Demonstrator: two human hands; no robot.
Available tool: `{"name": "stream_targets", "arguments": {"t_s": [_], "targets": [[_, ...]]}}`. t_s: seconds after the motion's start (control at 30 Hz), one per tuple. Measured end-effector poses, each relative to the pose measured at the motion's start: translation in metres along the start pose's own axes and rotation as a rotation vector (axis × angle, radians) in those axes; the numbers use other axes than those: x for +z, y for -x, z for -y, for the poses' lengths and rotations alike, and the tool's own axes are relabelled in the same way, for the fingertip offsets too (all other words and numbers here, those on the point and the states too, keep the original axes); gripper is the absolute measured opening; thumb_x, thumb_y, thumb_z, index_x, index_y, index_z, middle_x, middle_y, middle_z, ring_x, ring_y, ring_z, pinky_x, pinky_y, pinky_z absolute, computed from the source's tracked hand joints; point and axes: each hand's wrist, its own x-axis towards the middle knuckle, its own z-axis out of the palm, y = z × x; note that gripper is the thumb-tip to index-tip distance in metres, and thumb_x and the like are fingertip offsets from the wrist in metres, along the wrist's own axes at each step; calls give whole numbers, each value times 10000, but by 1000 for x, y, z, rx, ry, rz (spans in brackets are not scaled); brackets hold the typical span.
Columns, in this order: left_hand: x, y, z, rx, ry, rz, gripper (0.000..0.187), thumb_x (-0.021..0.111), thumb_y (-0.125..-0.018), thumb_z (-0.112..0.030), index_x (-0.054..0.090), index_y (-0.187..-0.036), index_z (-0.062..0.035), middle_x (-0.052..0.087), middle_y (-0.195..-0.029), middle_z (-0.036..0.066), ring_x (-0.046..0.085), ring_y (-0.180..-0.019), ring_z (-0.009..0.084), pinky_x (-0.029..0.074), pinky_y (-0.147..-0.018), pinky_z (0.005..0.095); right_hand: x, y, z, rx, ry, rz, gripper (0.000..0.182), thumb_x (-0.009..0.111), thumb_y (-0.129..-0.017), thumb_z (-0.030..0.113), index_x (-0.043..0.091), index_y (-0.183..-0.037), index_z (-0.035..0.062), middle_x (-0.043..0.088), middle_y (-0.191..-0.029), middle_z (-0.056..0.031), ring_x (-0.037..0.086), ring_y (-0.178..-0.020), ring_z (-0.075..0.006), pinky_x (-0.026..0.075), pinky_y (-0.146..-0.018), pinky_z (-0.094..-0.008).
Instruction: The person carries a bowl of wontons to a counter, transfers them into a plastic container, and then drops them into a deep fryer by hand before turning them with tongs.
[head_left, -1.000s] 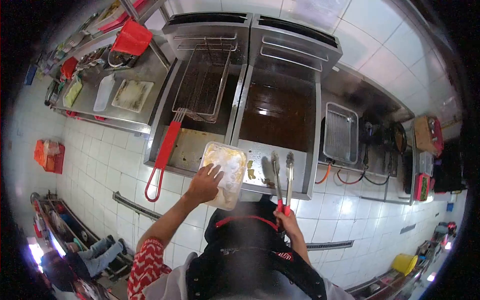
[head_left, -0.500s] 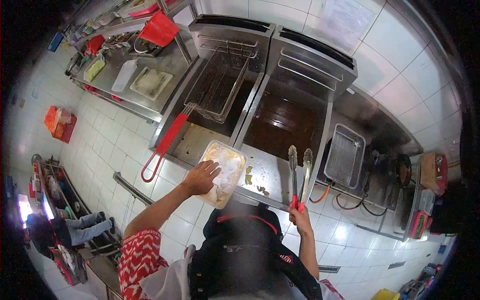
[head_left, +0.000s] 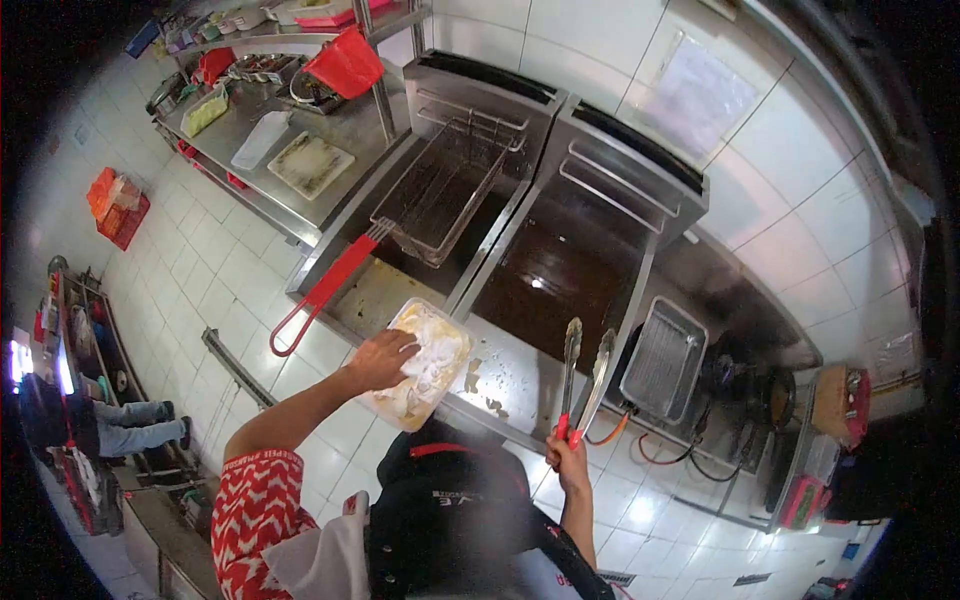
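Note:
My left hand [head_left: 383,360] reaches over the left side of a pale plastic tub [head_left: 398,419]. Its curled fingers touch the white, flour-coated food [head_left: 432,345] inside; whatever they grip is hidden, and so is the thumb. The tub rests at the front edge of the fryers, its near end overhanging. Low on the right, my right hand [head_left: 568,462] is closed around the red grips of metal tongs [head_left: 590,378]. The tongs' jaws point up, spread apart with nothing between them, in front of the right fryer vat [head_left: 560,270] of dark oil.
A wire fry basket [head_left: 440,205] with a red handle [head_left: 325,300] sits over the left vat. Right of the fryers stands a metal tray with a rack [head_left: 665,360]. At the upper left, a steel table [head_left: 345,130] bears a cutting board [head_left: 311,165]. Another person's legs [head_left: 140,428] show far left.
The view has shifted a little, so the fryers and tongs sit differently in frame. My left hand stays at the tub, and the tongs remain spread in my right hand.

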Motion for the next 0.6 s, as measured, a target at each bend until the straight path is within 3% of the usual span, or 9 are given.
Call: {"name": "stream_targets", "arguments": {"t_s": [0.2, 0.3, 0.37, 0.6], "targets": [[-6, -4, -3, 12, -64, 101, 352, 683, -697, -184, 604, -1027, -92, 587, -1098, 81, 559, -1031, 250, 462, -878, 360, -8, -2, -3, 12, -73, 18, 139, 592, -796, 81, 476, -873, 71, 405, -585, 31, 336, -420, -57, 246, -386, -216], [-11, -8, -3, -10, -7, 49, 328, 669, -706, -156, 608, -1021, -86, 605, -1067, 75, 577, -1001, 245, 480, -850, 356, -4, 2, 3, -1, -21, -10, 125, 587, -806, 78, 480, -868, 72, 394, -562, 36, 333, -421, -55, 248, -388, -217], [-27, -14, -9, -129, 78, -16, 272, 626, -724, -144, 609, -991, -93, 625, -983, 67, 602, -921, 241, 500, -795, 349, -6, 3, -1, -1, -48, -14, 124, 590, -806, 82, 481, -864, 73, 393, -559, 38, 333, -420, -54, 247, -388, -217], [-68, -29, -26, -213, 141, -14, 311, 605, -696, -37, 596, -1005, -67, 617, -1017, 105, 598, -929, 287, 502, -794, 380, -8, 18, -12, 4, -87, -70, 126, 629, -796, 115, 508, -795, 81, 401, -566, 62, 351, -450, -41, 248, -412, -206]]}}
